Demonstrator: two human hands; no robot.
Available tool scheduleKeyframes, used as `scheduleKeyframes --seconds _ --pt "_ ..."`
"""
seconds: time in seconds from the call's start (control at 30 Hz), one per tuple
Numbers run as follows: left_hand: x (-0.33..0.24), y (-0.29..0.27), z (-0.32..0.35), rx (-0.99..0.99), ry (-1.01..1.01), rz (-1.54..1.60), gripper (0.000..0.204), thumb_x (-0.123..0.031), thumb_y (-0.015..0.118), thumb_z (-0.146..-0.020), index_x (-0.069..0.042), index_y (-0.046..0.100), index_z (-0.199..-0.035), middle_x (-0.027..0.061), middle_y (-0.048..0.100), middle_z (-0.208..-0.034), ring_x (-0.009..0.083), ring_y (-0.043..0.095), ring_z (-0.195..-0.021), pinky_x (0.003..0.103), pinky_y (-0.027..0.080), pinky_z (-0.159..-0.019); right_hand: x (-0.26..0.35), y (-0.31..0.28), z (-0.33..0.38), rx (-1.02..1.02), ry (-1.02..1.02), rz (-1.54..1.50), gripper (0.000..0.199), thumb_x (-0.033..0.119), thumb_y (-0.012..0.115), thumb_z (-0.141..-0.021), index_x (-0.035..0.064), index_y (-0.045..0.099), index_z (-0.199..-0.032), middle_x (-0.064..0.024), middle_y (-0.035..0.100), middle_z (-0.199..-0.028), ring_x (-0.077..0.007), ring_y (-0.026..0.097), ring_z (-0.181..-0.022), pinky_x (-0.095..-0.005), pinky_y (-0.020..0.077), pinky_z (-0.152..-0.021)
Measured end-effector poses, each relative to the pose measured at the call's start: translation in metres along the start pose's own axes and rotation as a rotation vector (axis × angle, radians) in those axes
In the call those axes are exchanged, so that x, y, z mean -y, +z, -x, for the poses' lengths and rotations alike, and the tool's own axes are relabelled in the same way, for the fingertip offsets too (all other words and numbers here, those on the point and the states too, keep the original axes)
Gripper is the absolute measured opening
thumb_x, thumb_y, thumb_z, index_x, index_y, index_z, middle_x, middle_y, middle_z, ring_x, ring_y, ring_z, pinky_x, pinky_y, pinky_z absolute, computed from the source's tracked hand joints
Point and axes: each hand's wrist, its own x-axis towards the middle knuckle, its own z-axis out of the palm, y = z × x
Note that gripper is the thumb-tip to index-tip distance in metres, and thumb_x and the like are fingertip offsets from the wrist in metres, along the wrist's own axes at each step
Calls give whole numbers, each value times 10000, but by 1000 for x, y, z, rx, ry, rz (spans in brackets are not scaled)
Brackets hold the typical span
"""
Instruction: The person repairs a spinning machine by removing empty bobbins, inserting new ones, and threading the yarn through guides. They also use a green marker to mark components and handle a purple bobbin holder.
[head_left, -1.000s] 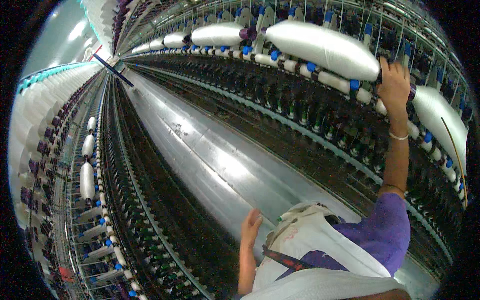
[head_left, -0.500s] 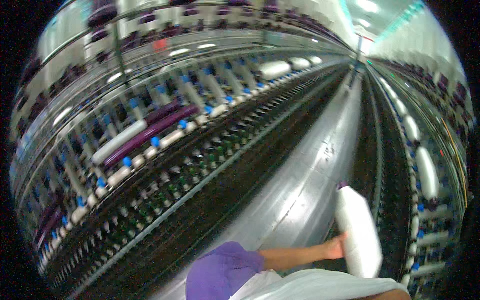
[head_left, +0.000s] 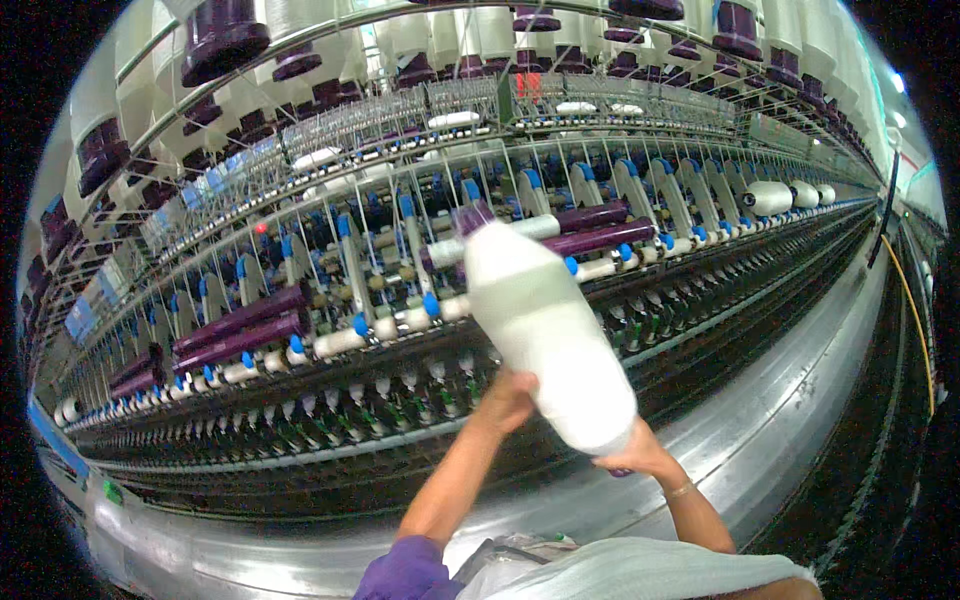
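white thread wound thick on a big bobbin [head_left: 545,335] filled the middle of the view, tilted with its purple core tip pointing up toward the machine frame [head_left: 400,250]. the left hand [head_left: 508,398] pressed against its lower side, fingers curled round it, while the right hand [head_left: 632,455] cupped the heavy bottom end from below — a two-handed hold, probably to bear the weight and steer the top. rows of purple spools [head_left: 240,325] and blue clips ran behind. the bobbin hid most of both palms, and the grey floor [head_left: 780,440] curved away — far spools blurred.
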Motion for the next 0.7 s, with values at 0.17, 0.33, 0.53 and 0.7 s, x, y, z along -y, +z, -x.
scheduleKeyframes --seconds 0.17,0.33,0.53,0.7 --pt "-191 34 -27 -12 151 -504 716 -354 696 -810 39 392 -1325 149 517 -1280 234 513 -1165 381 407 -995 81 89 -129 32 -272 -278 750 228 821 -615 26 491 -1256 -73 589 -1168 -180 560 -1037 -334 456 -919" --pt "-261 78 -26 -259 870 -1656 798 -336 679 -820 97 289 -1365 283 329 -1406 372 347 -1312 400 270 -1096 197 88 -232 148 -505 -537 443 126 715 -718 -19 539 -1099 -68 625 -846 -135 608 -663 -264 505 -587" --pt "-255 114 26 256 1327 -2213 158 -91 652 -698 -48 645 -850 14 529 -598 145 556 -498 286 415 -419 320 67 -336 -82 -733 -509 331 137 719 -718 -13 572 -974 -49 606 -784 -128 608 -584 -247 521 -552" --pt "-266 136 20 271 1362 -2234 85 -96 637 -681 -81 606 -758 -15 451 -547 125 501 -442 277 372 -385 373 39 -397 -145 -1035 -282 297 225 745 -747 19 631 -929 -53 637 -829 -122 606 -641 -256 505 -547"
